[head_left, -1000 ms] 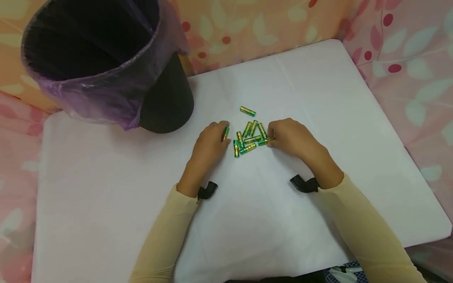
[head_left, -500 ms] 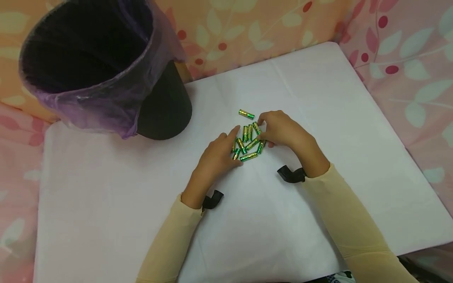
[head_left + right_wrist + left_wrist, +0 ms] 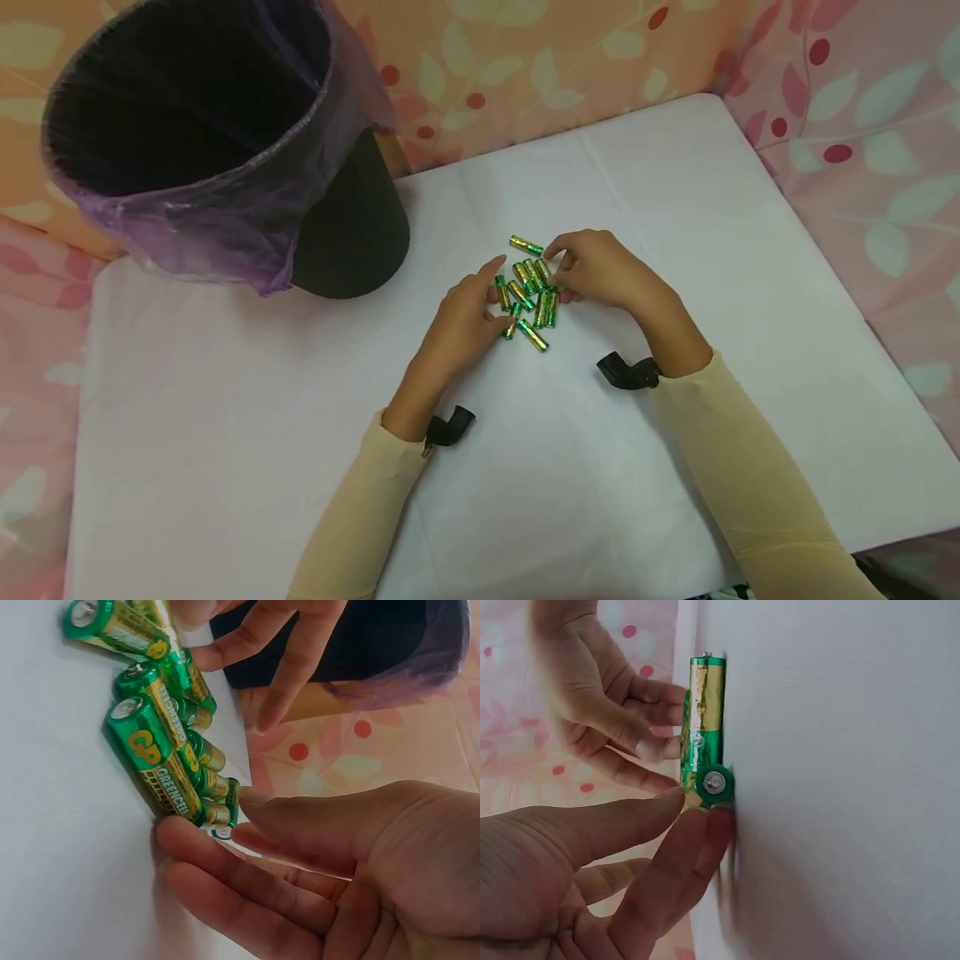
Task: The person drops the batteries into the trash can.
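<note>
Several green-and-gold batteries [image 3: 533, 335] lie in a loose cluster on the white table [image 3: 225, 450]. One battery [image 3: 527, 245] lies at the cluster's far side. My left hand [image 3: 459, 321] is at the cluster's left, forefinger extended, thumb by the nearer batteries. In the left wrist view its fingertips touch the end of a battery [image 3: 715, 782]. On the right side, my right hand [image 3: 607, 267] has loosely bent fingers against the batteries. The right wrist view shows its fingertips touching a battery [image 3: 154, 765] marked GP. Some batteries are partly hidden by the fingers.
A tall black bin [image 3: 352, 225] with a purple bag [image 3: 217, 237] over its rim stands at the back left of the table. Floral curtains [image 3: 525, 67] hang behind and at the sides. Each wrist carries a black camera mount [image 3: 628, 372].
Both hands have moved in closer around the cluster, and the batteries have shifted together and turned. The battery in the left hand a second ago now lies with the others.
</note>
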### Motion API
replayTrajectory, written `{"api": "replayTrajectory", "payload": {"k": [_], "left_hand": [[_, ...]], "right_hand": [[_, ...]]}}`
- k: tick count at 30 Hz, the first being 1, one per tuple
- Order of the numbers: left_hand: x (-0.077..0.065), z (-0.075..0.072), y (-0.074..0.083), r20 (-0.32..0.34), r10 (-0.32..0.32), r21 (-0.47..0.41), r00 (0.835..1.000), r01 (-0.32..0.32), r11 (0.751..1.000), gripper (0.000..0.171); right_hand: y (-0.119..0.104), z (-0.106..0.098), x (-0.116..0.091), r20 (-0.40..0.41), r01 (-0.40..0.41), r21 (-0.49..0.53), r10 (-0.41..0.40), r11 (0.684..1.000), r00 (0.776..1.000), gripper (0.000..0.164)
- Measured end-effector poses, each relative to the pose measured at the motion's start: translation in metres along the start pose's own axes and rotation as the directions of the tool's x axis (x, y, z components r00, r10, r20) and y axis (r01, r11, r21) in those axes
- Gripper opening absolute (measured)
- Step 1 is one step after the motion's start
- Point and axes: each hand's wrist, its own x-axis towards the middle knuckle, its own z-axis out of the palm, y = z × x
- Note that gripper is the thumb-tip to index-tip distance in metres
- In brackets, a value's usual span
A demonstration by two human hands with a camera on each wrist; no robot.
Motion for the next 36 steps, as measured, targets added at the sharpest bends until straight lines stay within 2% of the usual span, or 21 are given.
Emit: {"api": "replayTrajectory", "payload": {"k": [3, 5, 7, 10, 12, 14, 17, 20, 23, 27, 30, 33, 35, 36], "left_hand": [[0.0, -0.002, 0.002, 0.028, 0.008, -0.034, 1.0, -0.007, 0.999, 0.083], [-0.002, -0.004, 0.004, 0.066, -0.007, 0.0, 0.998, 0.007, 1.0, 0.088], [-0.005, -0.006, 0.008, 0.121, -0.03, 0.067, 0.992, 0.022, 0.997, 0.096], [-0.01, -0.004, 0.013, 0.183, -0.045, 0.176, 0.982, 0.012, 0.984, 0.11], [-0.011, -0.001, 0.016, 0.186, -0.033, 0.222, 0.982, -0.01, 0.975, 0.116], [-0.011, 0.002, 0.018, 0.17, -0.015, 0.247, 0.985, -0.028, 0.969, 0.117], [-0.01, 0.003, 0.019, 0.167, 0.003, 0.26, 0.986, -0.047, 0.964, 0.117], [-0.01, 0.002, 0.018, 0.209, 0.036, 0.217, 0.977, -0.082, 0.973, 0.116], [-0.009, 0.0, 0.017, 0.249, 0.094, 0.154, 0.964, -0.135, 0.979, 0.114], [-0.007, -0.001, 0.017, 0.264, 0.158, 0.086, 0.951, -0.187, 0.979, 0.114], [-0.003, -0.002, 0.016, 0.273, 0.196, 0.034, 0.942, -0.213, 0.976, 0.114], [0.001, -0.002, 0.016, 0.304, 0.23, -0.013, 0.924, -0.238, 0.971, 0.113], [0.003, -0.004, 0.016, 0.322, 0.257, -0.019, 0.911, -0.266, 0.964, 0.113], [0.004, -0.005, 0.016, 0.323, 0.261, -0.017, 0.91, -0.27, 0.963, 0.112]], "right_hand": [[0.001, -0.001, 0.001, -0.078, 0.037, -0.052, -0.041, 0.998, 0.996, 0.029], [0.001, 0.0, 0.002, -0.146, 0.066, -0.124, -0.084, 0.99, 0.986, 0.03], [0.001, 0.003, 0.004, -0.175, 0.094, -0.205, -0.131, 0.974, 0.976, 0.037], [0.001, 0.007, 0.006, -0.101, 0.154, -0.283, -0.189, 0.947, 0.977, 0.049], [0.001, 0.009, 0.006, -0.01, 0.209, -0.291, -0.221, 0.934, 0.975, 0.052], [0.002, 0.009, 0.006, 0.044, 0.239, -0.277, -0.236, 0.931, 0.971, 0.051], [0.004, 0.006, 0.002, 0.053, 0.257, -0.261, -0.252, 0.93, 0.966, 0.046], [0.005, 0.003, -0.003, 0.052, 0.265, -0.239, -0.26, 0.934, 0.964, 0.046], [0.003, -0.003, -0.011, 0.09, 0.235, -0.231, -0.219, 0.944, 0.971, 0.055], [-0.01, -0.011, -0.026, 0.133, 0.052, -0.286, -0.014, 0.957, 0.991, 0.085], [-0.019, -0.01, -0.033, 0.141, -0.069, -0.354, 0.126, 0.933, 0.982, 0.107], [-0.022, -0.002, -0.03, 0.117, -0.072, -0.444, 0.138, 0.893, 0.984, 0.114], [-0.021, 0.001, -0.024, 0.104, -0.043, -0.502, 0.109, 0.864, 0.989, 0.114], [-0.021, 0.002, -0.02, 0.104, -0.014, -0.531, 0.082, 0.847, 0.991, 0.113]]}}
